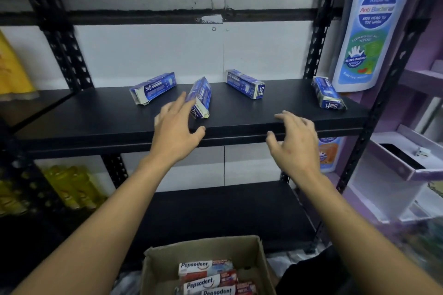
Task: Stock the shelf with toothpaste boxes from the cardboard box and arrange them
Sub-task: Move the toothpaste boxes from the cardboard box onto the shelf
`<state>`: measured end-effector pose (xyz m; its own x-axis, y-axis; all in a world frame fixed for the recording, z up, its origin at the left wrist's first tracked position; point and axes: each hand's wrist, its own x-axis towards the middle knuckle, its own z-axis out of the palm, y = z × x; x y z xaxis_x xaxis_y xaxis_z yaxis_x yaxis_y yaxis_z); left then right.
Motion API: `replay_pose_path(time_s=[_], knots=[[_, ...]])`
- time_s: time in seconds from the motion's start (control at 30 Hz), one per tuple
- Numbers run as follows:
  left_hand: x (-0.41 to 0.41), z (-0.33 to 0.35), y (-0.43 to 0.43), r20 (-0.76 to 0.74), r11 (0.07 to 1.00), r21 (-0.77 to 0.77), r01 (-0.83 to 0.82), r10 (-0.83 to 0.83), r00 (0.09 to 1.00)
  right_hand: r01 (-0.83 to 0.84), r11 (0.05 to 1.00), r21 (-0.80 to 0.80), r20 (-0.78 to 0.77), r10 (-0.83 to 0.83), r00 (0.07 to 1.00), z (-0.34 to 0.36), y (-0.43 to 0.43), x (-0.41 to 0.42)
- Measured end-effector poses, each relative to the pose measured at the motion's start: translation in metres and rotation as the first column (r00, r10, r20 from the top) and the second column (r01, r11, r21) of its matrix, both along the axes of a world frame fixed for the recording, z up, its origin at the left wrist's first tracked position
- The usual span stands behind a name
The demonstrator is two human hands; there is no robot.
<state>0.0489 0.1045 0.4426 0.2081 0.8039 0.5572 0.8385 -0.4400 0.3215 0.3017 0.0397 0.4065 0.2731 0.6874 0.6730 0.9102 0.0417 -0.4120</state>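
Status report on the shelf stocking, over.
Left grip open by second Safi box. Right grip open, empty. Four Safi boxes askew on shelf, Pepsodent boxes in cardboard box. Nothing blocking.

Blue toothpaste boxes (pixel 153 87), black shelf (pixel 119 117)

Bare left hand (pixel 176 132) and bare right hand (pixel 296 142); forearms bare, slender.
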Motion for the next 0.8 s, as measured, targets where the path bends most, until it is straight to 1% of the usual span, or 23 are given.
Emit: replay_pose_path(time_s=[0.07,0.13,0.17,0.23,0.3,0.4,0.5,0.6,0.67,0.73,0.8], knots=[[-0.005,-0.013,-0.015,-0.001,0.988,0.15,0.029,-0.029,1.0,-0.084,0.996,0.0,0.035,0.084,0.996,-0.015,-0.008,-0.023],[-0.01,-0.032,-0.028,-0.023,0.957,0.28,0.075,-0.071,0.997,-0.152,0.987,-0.041,0.057,0.155,0.986,-0.033,-0.013,-0.044],[-0.014,-0.044,-0.033,-0.041,0.945,0.312,0.1,-0.092,0.995,-0.18,0.982,-0.064,0.068,0.184,0.98,-0.043,-0.014,-0.053],[-0.022,-0.07,-0.042,-0.065,0.942,0.302,0.149,-0.136,0.989,-0.229,0.965,-0.13,0.075,0.24,0.968,-0.064,-0.014,-0.069],[-0.032,-0.098,-0.047,-0.097,0.963,0.215,0.164,-0.146,0.985,-0.266,0.938,-0.221,0.073,0.288,0.955,-0.089,-0.011,-0.083],[-0.046,-0.149,-0.047,-0.153,0.99,-0.001,0.143,-0.142,0.978,-0.315,0.874,-0.37,0.057,0.36,0.931,-0.135,-0.005,-0.095],[-0.058,-0.207,-0.047,-0.179,0.961,-0.252,0.112,-0.16,0.971,-0.328,0.776,-0.538,0.012,0.396,0.918,-0.189,-0.001,-0.098],[-0.066,-0.27,-0.051,-0.206,0.883,-0.464,0.078,-0.193,0.959,-0.31,0.635,-0.707,-0.043,0.4,0.916,-0.245,-0.003,-0.097],[-0.069,-0.313,-0.058,-0.186,0.807,-0.587,0.06,-0.206,0.961,-0.288,0.518,-0.805,-0.077,0.39,0.917,-0.282,-0.007,-0.093],[-0.07,-0.355,-0.067,-0.144,0.711,-0.701,0.045,-0.202,0.969,-0.277,0.403,-0.872,-0.121,0.371,0.921,-0.32,-0.013,-0.086],[-0.07,-0.389,-0.081,-0.095,0.594,-0.803,0.044,-0.201,0.975,-0.291,0.315,-0.903,-0.156,0.39,0.908,-0.351,-0.019,-0.08]])
